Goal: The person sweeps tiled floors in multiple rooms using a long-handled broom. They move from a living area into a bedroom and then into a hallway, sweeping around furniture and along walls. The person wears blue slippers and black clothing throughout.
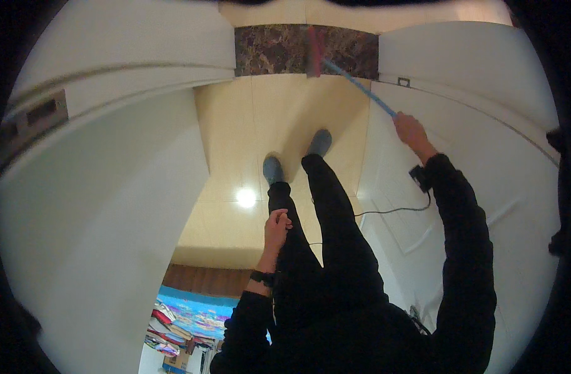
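While the right hand (410,129) clamps the blue broom handle (361,89), sweeping the marbled threshold (270,50) beyond that grip seems the step; the next stroke wants light pressure; left hand (277,228) curled, hold unclear.

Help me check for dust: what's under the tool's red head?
A dark marbled strip shows on both sides of the blurred red head; the patch directly beneath is covered, so I can't tell whether dust lies there.
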`<state>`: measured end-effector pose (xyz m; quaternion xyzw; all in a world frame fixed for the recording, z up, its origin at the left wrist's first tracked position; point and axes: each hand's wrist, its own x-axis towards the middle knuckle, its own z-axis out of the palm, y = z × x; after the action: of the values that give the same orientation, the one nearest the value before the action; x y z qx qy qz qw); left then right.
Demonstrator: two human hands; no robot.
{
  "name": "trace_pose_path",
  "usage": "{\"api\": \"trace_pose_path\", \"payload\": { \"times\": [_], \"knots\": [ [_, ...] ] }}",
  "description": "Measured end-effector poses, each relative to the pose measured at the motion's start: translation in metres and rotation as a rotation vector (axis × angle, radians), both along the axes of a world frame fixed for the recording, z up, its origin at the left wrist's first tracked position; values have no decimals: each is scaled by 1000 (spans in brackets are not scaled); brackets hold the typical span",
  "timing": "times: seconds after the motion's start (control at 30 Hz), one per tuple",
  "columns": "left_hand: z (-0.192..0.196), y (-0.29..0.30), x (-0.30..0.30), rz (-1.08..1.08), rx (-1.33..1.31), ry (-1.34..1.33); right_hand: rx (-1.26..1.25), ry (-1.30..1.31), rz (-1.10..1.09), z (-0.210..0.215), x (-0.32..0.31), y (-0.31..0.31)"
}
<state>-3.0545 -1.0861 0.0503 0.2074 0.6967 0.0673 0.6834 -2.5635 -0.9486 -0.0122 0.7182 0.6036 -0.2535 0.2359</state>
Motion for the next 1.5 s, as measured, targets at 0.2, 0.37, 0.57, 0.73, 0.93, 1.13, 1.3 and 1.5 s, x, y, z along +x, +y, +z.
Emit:
{"api": "trace_pose_path", "payload": {
  "times": [0.2,0.37,0.57,0.73,0.93,1.13,1.3,1.5],
  "knots": [
    [8,40,62,-69,36,-23,-67,91,246,36,-19,-12],
    [13,66,82,-73,2,4,16,-6,384,-22,-8,29],
    [9,98,100,-104,-12,57,167,-186,340,-18,125,151],
    [18,160,106,-59,11,-16,237,-356,264,45,153,260],
    [18,256,120,-55,74,-64,202,-298,391,91,131,322],
    [34,331,124,-43,85,-37,77,40,273,50,18,359],
    [44,364,129,-61,67,49,192,30,351,-13,33,408],
    [56,399,181,100,20,4,19,-62,98,10,194,450]
  ]
}}
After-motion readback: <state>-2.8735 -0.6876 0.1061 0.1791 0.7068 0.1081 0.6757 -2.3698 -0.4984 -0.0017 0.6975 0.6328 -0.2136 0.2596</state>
